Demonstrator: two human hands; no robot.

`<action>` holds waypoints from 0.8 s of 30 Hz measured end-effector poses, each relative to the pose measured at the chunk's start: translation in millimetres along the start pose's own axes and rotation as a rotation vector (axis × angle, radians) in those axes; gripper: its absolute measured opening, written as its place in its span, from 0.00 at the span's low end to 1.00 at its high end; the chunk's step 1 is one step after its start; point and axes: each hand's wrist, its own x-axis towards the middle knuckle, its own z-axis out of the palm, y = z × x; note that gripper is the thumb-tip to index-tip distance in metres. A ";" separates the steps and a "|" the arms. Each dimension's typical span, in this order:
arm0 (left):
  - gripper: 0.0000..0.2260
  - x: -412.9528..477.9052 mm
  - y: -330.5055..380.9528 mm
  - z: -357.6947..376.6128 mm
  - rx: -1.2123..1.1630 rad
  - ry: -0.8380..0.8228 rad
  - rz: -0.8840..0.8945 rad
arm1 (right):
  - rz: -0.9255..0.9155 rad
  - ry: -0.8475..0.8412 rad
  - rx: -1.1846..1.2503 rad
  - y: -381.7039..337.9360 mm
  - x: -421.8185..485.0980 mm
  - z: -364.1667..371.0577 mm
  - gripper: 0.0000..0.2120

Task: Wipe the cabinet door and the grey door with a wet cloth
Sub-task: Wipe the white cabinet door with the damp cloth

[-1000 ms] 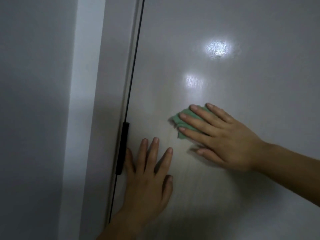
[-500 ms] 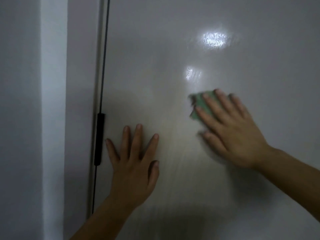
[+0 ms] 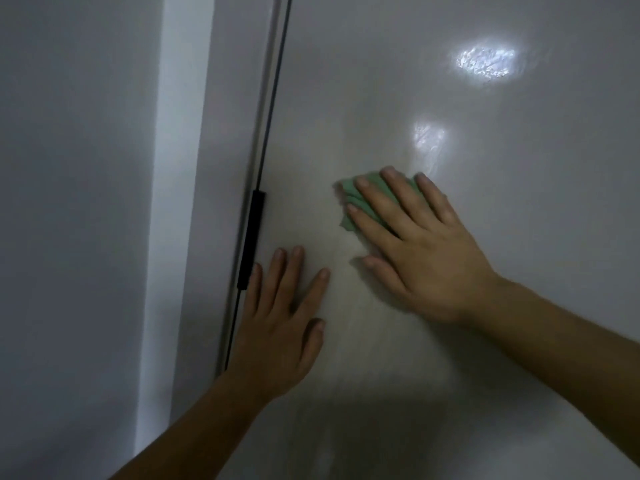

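Head view: up close on a glossy pale door panel (image 3: 450, 393), both hands on it, light's pretty dim
Which door: honestly can't tell if it's the cabinet door or the grey one; it's shiny and pale, with a black bar handle (image 3: 251, 239) on its left edge, right by the dark seam (image 3: 274, 98)
Right hand (image 3: 426, 251): flat, fingers straight and spread, pressing the green cloth (image 3: 363, 199) onto the panel; nothing curled round it, just palm pressure pinning it there
Cloth: bunched under the right fingers, only its left and top bits poke out; it's about mid panel, up and right of the other hand's fingertips, not touching that hand
Left hand (image 3: 280, 323): also flat on the panel, fingers straight and a bit fanned, holding nothing, little finger just beside the lower end of the black bar
Why the left hand's there: my guess is it braces the door so it doesn't swing while the other one pushes
Why the flat palm: spreads the pressure, so more cloth meets the surface per swipe
Shine: two bright rippled patches (image 3: 485, 62) above the cloth; could be wet film catching light, can't say for sure
Left of the seam: another pale panel (image 3: 225, 133), then plain wall (image 3: 69, 202)
Progress: mid-wipe on this panel, the second door looks like a later job
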 end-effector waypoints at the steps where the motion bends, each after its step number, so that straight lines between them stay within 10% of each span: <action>1: 0.30 -3.2 -0.4 1.4 0.001 -0.002 -0.004 | -0.050 -0.002 -0.001 -4.1 16.7 -1.5 0.29; 10: 0.31 -16.7 0.4 9.7 -0.005 -0.007 -0.054 | -0.306 -0.094 -0.025 -11.5 14.2 0.1 0.27; 19: 0.31 -13.9 5.7 17.5 -0.019 0.002 -0.086 | -0.054 -0.065 0.066 -48.8 -29.0 18.0 0.27; 24: 0.32 -1.2 13.7 10.6 0.018 -0.039 -0.090 | 0.499 0.094 -0.010 -22.7 -66.5 23.3 0.29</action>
